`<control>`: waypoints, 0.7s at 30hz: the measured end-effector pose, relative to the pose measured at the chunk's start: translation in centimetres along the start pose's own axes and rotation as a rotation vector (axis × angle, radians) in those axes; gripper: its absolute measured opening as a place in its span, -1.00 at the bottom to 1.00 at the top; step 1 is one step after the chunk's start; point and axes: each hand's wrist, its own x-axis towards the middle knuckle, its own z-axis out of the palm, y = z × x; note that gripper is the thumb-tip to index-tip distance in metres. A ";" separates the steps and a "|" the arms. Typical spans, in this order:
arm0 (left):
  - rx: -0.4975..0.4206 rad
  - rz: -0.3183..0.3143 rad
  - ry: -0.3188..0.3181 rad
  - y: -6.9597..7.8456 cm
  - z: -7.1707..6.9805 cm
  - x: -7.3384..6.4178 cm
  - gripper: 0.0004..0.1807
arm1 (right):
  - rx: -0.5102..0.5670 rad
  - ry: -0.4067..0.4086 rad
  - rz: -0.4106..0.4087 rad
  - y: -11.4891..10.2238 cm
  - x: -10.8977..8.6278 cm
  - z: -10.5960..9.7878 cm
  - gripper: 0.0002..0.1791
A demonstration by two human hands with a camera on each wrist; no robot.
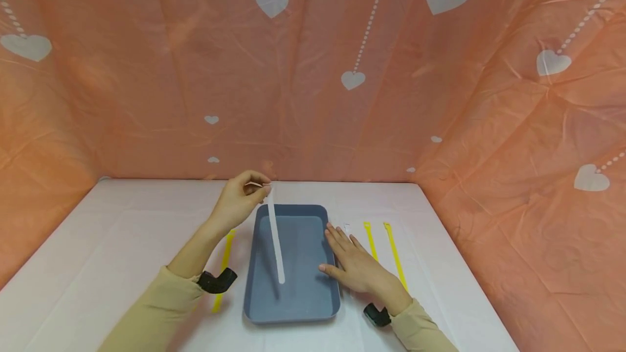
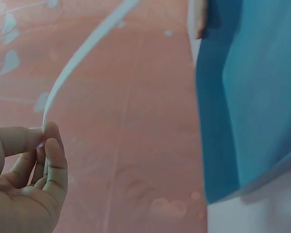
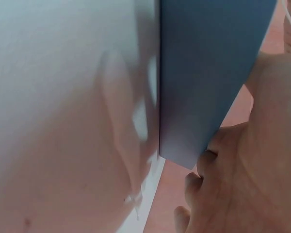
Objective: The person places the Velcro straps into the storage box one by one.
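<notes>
My left hand pinches the top end of a thin white strip between thumb and fingertips. The strip hangs down over a blue-grey rectangular tray, and its shadow falls on the tray floor. In the left wrist view the same strip curves away from the pinching fingers. My right hand rests along the tray's right rim with its fingers extended. The right wrist view shows that hand against the tray's outer wall.
One yellow strip lies left of the tray. To the right lie two more yellow strips, an inner one and an outer one, partly behind the right hand, and the end of a white piece. An orange heart-print curtain encloses the white table.
</notes>
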 end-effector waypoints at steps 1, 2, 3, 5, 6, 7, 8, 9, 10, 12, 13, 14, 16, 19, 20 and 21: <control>-0.011 -0.008 -0.014 -0.1 0.4 0.1 -0.79 | 0.000 0.000 0.000 0.0 0.0 0.0 -0.03; -0.025 -0.015 -0.028 -0.2 0.7 0.2 -0.78 | 0.000 -0.001 0.001 0.0 0.0 0.0 -0.03; -0.031 -0.024 -0.041 -0.4 1.1 0.3 -0.78 | -0.001 -0.001 0.001 0.1 0.0 0.0 -0.03; -0.040 -0.041 -0.073 -0.6 1.7 0.4 -0.77 | -0.001 -0.001 0.001 0.1 0.0 0.0 -0.03; -0.043 -0.048 -0.086 -0.8 2.0 0.5 -0.77 | -0.002 0.000 0.000 0.1 0.0 0.1 -0.03; -0.042 -0.056 -0.099 -0.9 2.4 0.6 -0.77 | -0.001 0.001 0.001 0.1 0.0 0.1 -0.03; -0.047 -0.061 -0.114 -1.0 2.7 0.8 -0.77 | -0.001 0.002 0.002 0.1 0.0 0.1 -0.03; -0.048 -0.069 -0.129 -1.2 3.0 0.9 -0.76 | 0.000 0.003 0.003 0.1 0.0 0.1 -0.03; -0.050 -0.074 -0.142 -1.4 3.3 1.0 -0.76 | 0.002 0.003 0.004 0.1 0.0 0.1 -0.03; -0.045 -0.080 -0.166 -1.7 3.9 1.2 -0.78 | 0.004 0.003 0.007 0.0 0.0 0.1 -0.03; -0.043 -0.075 -0.178 -1.9 4.1 1.3 -0.78 | 0.007 0.003 0.010 0.0 0.0 0.1 -0.03; -0.043 -0.073 -0.189 -2.1 4.4 1.4 -0.79 | 0.007 0.002 0.012 0.0 0.0 0.1 -0.02; -0.033 -0.064 -0.201 -2.4 5.0 1.6 -0.81 | 0.010 0.003 0.013 -0.1 0.0 0.0 -0.02; -0.030 -0.066 -0.230 -2.9 5.7 1.9 -0.82 | 0.012 0.005 0.010 -0.1 0.0 0.0 -0.03; -0.032 -0.080 -0.242 -3.0 6.0 2.0 -0.82 | 0.010 0.006 0.008 -0.1 0.0 0.0 -0.03; -0.026 -0.089 -0.253 -3.2 6.2 2.1 -0.82 | 0.009 0.007 0.007 -0.1 0.0 0.0 -0.03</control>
